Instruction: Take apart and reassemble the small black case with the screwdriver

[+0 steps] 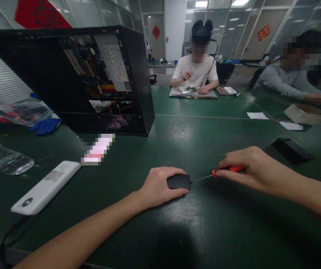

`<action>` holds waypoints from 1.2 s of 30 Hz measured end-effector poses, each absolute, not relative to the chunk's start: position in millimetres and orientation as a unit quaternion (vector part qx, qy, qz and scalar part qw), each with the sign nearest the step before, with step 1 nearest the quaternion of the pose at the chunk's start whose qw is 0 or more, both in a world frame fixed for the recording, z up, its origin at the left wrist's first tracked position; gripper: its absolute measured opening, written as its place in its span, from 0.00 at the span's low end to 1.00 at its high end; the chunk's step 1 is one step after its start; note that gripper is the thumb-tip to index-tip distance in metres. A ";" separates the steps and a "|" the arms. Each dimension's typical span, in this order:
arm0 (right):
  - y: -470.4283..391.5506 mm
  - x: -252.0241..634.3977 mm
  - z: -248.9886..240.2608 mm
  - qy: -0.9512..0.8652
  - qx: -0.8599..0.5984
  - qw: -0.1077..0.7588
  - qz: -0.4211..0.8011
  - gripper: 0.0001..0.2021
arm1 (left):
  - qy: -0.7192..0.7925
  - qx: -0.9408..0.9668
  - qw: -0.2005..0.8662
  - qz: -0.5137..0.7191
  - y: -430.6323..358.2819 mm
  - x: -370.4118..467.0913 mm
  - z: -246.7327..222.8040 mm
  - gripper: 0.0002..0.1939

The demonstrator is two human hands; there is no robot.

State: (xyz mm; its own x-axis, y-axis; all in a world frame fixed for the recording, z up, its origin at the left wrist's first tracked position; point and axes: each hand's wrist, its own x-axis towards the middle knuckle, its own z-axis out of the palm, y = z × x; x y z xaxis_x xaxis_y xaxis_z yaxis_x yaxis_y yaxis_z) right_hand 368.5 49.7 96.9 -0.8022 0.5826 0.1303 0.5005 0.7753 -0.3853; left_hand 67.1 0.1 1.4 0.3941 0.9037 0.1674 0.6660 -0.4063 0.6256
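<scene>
A small black computer mouse [179, 182] lies on the green table [138, 235] near the middle of the view. My left hand [157, 186] is closed round it, thumb along the near side and fingers along the far side. From the right, my right hand [250, 170] grips a screwdriver [235, 169] by its orange handle. Its thin metal shaft points left, and the tip is at the mouse's right end, by a small dark stub. Whether the tip touches the mouse or sits inside it, I cannot tell.
An opened black computer case [138, 74] stands at the back left. A white power strip [46, 186], a plastic bottle [7, 158] and a blue glove [45, 126] lie left. A black box [292, 150] sits right. Two people work across the table, one at a flat panel [193, 93].
</scene>
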 end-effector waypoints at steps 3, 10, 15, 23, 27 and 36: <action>46.1 385.0 63.2 -0.891 -0.368 0.146 0.224 0.16 | 0.488 0.801 0.239 0.252 0.1 67.1 0.6 0.23; 29.8 401.7 -13.5 -0.880 -0.358 0.199 0.242 0.18 | 0.496 0.795 0.244 0.248 0.0 67.6 2.6 0.22; 26.4 398.9 -32.3 -0.899 -0.325 0.218 0.195 0.16 | 0.500 0.793 0.248 0.243 -0.5 67.4 5.6 0.22; 27.0 399.9 -8.9 -0.948 -0.261 0.182 -0.020 0.11 | 0.510 0.796 0.237 0.225 0.6 68.7 6.4 0.21; 31.6 398.6 18.1 -0.954 -0.196 0.178 -0.143 0.08 | 0.512 0.792 0.248 0.222 0.6 69.2 6.6 0.21; 31.6 398.9 17.6 -0.954 -0.171 0.191 -0.155 0.07 | 0.503 0.794 0.251 0.234 0.4 67.7 5.7 0.21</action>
State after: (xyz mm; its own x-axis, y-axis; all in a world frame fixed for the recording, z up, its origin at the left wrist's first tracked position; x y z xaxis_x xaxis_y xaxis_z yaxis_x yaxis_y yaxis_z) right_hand 398.9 31.6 17.6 -0.8681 0.2679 0.4179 0.3862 0.8935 0.2293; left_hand 67.7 0.4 5.7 0.3851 0.9151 0.1192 0.6804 -0.3688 0.6333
